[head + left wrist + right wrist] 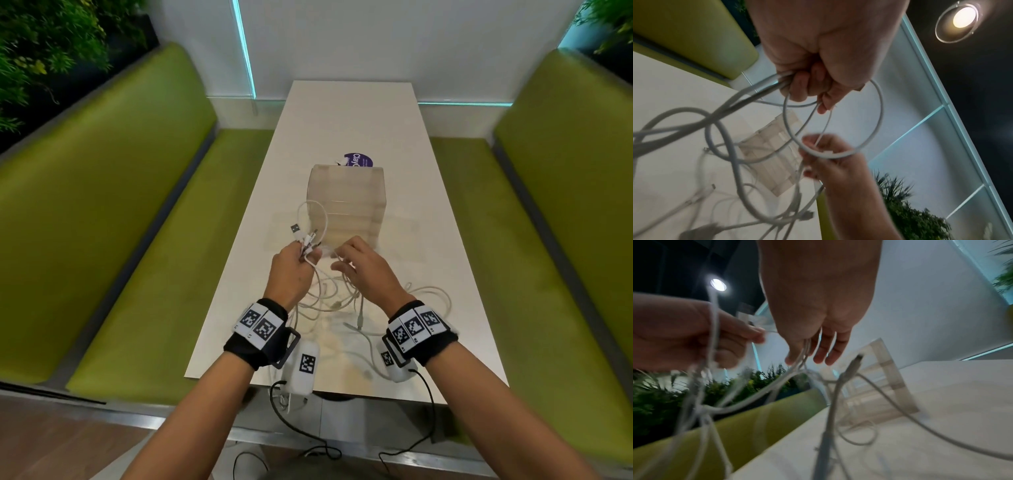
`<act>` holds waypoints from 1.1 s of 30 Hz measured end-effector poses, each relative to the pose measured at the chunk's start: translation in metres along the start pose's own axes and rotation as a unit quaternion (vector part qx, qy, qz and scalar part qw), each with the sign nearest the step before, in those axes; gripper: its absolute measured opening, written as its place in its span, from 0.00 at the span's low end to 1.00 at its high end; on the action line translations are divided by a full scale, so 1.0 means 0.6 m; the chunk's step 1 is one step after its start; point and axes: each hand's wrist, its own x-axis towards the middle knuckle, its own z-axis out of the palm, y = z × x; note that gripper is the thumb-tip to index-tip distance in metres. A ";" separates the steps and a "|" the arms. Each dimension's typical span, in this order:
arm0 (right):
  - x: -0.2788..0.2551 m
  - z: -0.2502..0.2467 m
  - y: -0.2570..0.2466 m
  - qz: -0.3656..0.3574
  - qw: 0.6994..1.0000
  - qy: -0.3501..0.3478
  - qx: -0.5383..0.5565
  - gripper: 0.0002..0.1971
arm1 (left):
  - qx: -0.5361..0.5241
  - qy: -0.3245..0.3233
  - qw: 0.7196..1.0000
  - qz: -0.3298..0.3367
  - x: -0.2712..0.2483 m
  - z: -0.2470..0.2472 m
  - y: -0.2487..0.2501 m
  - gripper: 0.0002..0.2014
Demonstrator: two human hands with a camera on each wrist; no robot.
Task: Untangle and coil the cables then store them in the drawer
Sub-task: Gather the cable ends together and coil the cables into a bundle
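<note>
Gripping tangled cables (pixel 320 291) – left hand (pixel 291 270) – before drawer unit (pixel 347 202).

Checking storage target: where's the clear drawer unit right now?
Head view: the clear drawer unit stands mid-table, just beyond both hands, in front of a purple sticker.

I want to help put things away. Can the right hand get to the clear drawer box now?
Probably yes: the drawer box stands just beyond the right hand, nothing between, but that hand holds a cable.

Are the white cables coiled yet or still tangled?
Still tangled: the white cables sprawl in crossing loops on the table, while the left hand grips several ends.
</note>
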 end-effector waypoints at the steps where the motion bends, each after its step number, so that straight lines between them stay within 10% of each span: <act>1: 0.000 -0.001 0.008 0.026 1.000 -0.017 -0.006 0.10 | -0.007 0.002 1.000 0.000 0.001 -0.005 -0.001 0.12; 13: -0.027 0.024 0.068 0.115 0.966 -0.155 -0.174 0.07 | -0.175 0.114 0.978 -0.004 0.020 -0.075 0.016 0.10; 18: -0.029 0.011 0.101 0.221 0.964 -0.111 -0.099 0.14 | -0.176 0.108 0.978 0.010 0.013 -0.100 0.021 0.12; 28: -0.021 -0.066 0.018 0.156 0.982 0.040 0.103 0.12 | -0.179 0.046 0.983 -0.002 -0.032 -0.099 0.006 0.08; 33: -0.042 -0.108 -0.099 0.105 0.955 -0.083 0.265 0.26 | -0.152 -0.028 0.988 0.011 -0.066 -0.100 0.005 0.10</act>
